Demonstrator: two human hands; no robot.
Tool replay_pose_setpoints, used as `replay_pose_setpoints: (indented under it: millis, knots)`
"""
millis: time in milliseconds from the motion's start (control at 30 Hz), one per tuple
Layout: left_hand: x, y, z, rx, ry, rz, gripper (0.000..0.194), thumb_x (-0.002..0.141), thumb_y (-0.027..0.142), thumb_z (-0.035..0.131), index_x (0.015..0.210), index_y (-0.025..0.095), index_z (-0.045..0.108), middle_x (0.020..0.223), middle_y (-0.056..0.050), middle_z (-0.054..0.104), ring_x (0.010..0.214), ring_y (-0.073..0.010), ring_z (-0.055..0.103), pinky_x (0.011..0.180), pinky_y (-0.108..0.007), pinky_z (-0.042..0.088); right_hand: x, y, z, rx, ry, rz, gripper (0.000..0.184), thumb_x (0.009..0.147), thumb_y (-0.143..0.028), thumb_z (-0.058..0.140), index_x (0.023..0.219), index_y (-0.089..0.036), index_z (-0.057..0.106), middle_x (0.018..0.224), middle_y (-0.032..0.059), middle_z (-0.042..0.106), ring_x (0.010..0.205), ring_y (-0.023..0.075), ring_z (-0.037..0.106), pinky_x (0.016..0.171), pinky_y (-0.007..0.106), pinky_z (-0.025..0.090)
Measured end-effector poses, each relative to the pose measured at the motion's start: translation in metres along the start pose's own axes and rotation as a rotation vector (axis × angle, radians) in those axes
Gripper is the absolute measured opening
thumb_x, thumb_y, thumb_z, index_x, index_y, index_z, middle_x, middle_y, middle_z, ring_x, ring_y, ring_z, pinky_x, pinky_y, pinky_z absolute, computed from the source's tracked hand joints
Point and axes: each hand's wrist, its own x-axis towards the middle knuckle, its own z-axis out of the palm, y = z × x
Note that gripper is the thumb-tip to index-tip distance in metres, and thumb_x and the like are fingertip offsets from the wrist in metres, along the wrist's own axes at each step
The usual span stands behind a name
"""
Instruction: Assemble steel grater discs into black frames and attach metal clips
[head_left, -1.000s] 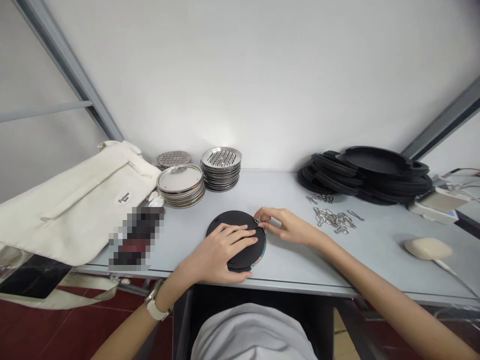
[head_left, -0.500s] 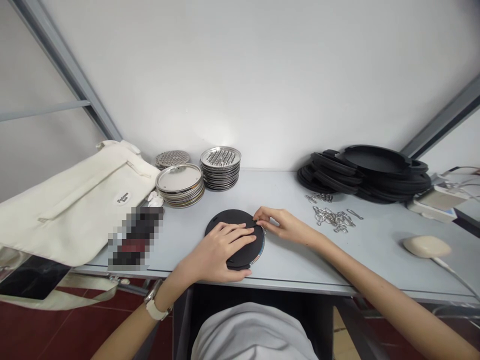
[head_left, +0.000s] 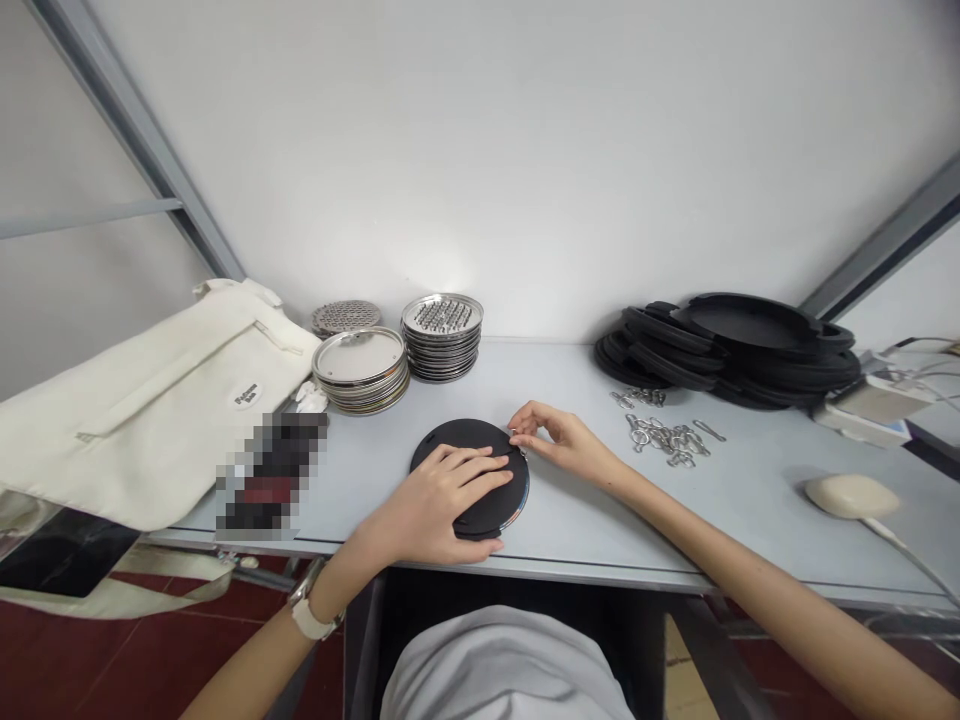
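A round black disc (head_left: 442,434) with a coloured rim showing at its lower right lies near the table's front edge. Across it rests my left hand (head_left: 450,495), fingers stretched out flat and thumb by the near edge. At the disc's right edge my right hand (head_left: 551,436) pinches a small metal key ring (head_left: 514,432) between thumb and forefinger. A short bit of metal hangs from it beside the rim. Further right lies a loose pile of metal rings and clasps (head_left: 664,438).
Stacked metal discs (head_left: 360,370) and a stack with a grater-like top (head_left: 442,340) stand at the back left. Black round trays (head_left: 742,335) are piled back right. A cream bag (head_left: 187,400) lies left; a white corded device (head_left: 851,495) sits right.
My right hand has lifted slightly and its fingers have shifted, so the metal ring shows more clearly. My left hand and the disc have stayed in place.
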Motion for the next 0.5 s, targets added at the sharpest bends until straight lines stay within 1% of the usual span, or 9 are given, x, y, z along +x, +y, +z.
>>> replay_pose_setpoints:
  millis: [233, 400, 500]
  knots:
    - [-0.0002, -0.0005, 0.0003, 0.009, -0.003, -0.005, 0.065, 0.077, 0.045, 0.063, 0.135, 0.025, 0.042, 0.142, -0.003, 0.044, 0.133, -0.0260, 0.036, 0.107, -0.042, 0.028, 0.0019, 0.0061, 0.0059, 0.074, 0.028, 0.034, 0.027, 0.084, -0.042, 0.061, 0.094, -0.018, 0.064, 0.089, 0.0047, 0.068, 0.084, 0.0165, 0.062, 0.082, 0.032, 0.048]
    - [0.0005, -0.0006, 0.0000, 0.012, 0.002, -0.004, 0.065, 0.076, 0.045, 0.064, 0.135, 0.026, 0.042, 0.142, -0.002, 0.044, 0.132, -0.0250, 0.036, 0.107, -0.041, 0.028, 0.0015, 0.0008, 0.0053, 0.063, 0.025, 0.063, 0.026, 0.084, -0.042, 0.060, 0.092, -0.018, 0.066, 0.086, 0.0042, 0.069, 0.082, 0.0165, 0.062, 0.076, 0.029, 0.048]
    - [0.0001, -0.0005, 0.0000, 0.015, 0.002, -0.006, 0.066, 0.076, 0.045, 0.064, 0.135, 0.026, 0.042, 0.142, -0.003, 0.045, 0.132, -0.0252, 0.036, 0.107, -0.041, 0.028, 0.0009, -0.0021, 0.0046, 0.035, 0.008, 0.061, 0.028, 0.085, -0.042, 0.057, 0.093, -0.017, 0.066, 0.080, 0.0031, 0.067, 0.076, 0.0150, 0.060, 0.071, 0.027, 0.047]
